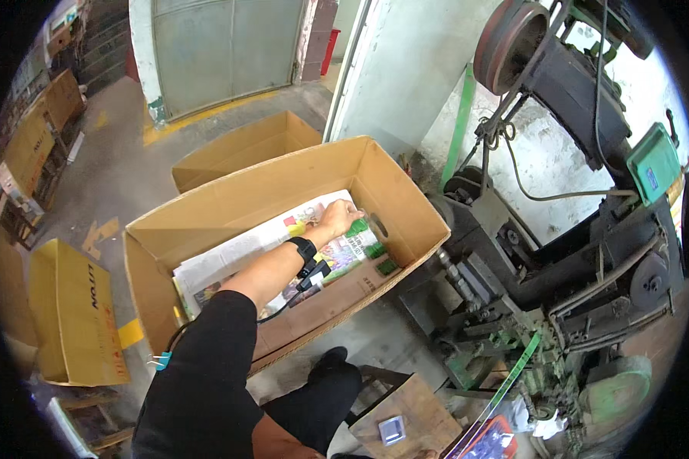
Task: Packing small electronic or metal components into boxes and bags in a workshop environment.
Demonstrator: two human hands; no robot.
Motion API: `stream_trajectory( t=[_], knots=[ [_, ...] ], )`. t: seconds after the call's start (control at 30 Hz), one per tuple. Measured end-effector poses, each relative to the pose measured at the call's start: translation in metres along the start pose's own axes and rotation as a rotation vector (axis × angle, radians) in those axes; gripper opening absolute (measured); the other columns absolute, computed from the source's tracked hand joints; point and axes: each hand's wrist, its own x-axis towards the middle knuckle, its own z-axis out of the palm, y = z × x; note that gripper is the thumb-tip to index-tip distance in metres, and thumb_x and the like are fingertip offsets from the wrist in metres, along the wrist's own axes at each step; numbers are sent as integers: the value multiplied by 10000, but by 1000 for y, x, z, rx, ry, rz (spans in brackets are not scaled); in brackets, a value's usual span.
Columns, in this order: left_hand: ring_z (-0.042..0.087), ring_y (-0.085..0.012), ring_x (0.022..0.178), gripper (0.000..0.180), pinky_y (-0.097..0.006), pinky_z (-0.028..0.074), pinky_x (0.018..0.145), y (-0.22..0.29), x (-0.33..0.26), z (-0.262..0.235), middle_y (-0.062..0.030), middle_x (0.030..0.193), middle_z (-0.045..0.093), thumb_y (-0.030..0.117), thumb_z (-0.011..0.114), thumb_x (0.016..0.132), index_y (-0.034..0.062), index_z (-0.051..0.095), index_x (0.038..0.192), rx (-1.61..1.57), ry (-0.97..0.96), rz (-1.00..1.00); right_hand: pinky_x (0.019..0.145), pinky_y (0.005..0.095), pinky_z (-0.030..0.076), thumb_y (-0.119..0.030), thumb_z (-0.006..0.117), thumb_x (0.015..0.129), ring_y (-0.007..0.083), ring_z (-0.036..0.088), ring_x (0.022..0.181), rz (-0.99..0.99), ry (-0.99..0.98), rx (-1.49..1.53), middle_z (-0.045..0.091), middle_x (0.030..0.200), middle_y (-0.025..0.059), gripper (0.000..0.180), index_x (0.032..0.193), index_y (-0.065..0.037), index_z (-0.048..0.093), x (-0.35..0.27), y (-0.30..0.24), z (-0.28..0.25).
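Observation:
My left arm, in a black sleeve with a black strap and a small device at the wrist, reaches into an open cardboard box (pixel 268 180). Down by the box's right end, my left hand (pixel 338 219) has its fingers curled at a bundle of small green pieces (pixel 357 227); the fingertips are partly hidden. Two more green bundles (pixel 375 250) lie in a row beside it. Under them, printed newspaper sheets (pixel 230 264) line the box. Of my right hand (pixel 429 454) only a small skin-coloured patch seems to show at the bottom edge, its fingers out of sight.
A dark, greasy machine (pixel 505 283) with a belt wheel fills the right side, a green strip (pixel 522 367) running from it. Below stands a wooden stool (pixel 413 409) bearing a small grey device (pixel 392 431). Other cardboard boxes (pixel 73 314) stand at left and behind.

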Motion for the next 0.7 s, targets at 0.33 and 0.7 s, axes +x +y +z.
stream_trajectory(
  t=[0.33,0.7],
  knots=[
    [572,-345,998,327,-404,443,866,-44,19,70,-225,1047,587,55,500,732,46,616,1038,171,-167,-145,561,426,480,-168,516,803,339,610,669,73,-227,-51,641,813,153,234,1014,-118,605,17,-26,-21],
    [604,-168,819,241,-263,480,745,114,11,-25,-105,911,630,84,507,838,-17,565,1049,-371,-209,265,453,343,348,-158,624,783,162,427,483,555,460,483,463,526,53,235,656,3,510,50,59,-106]
  ],
)
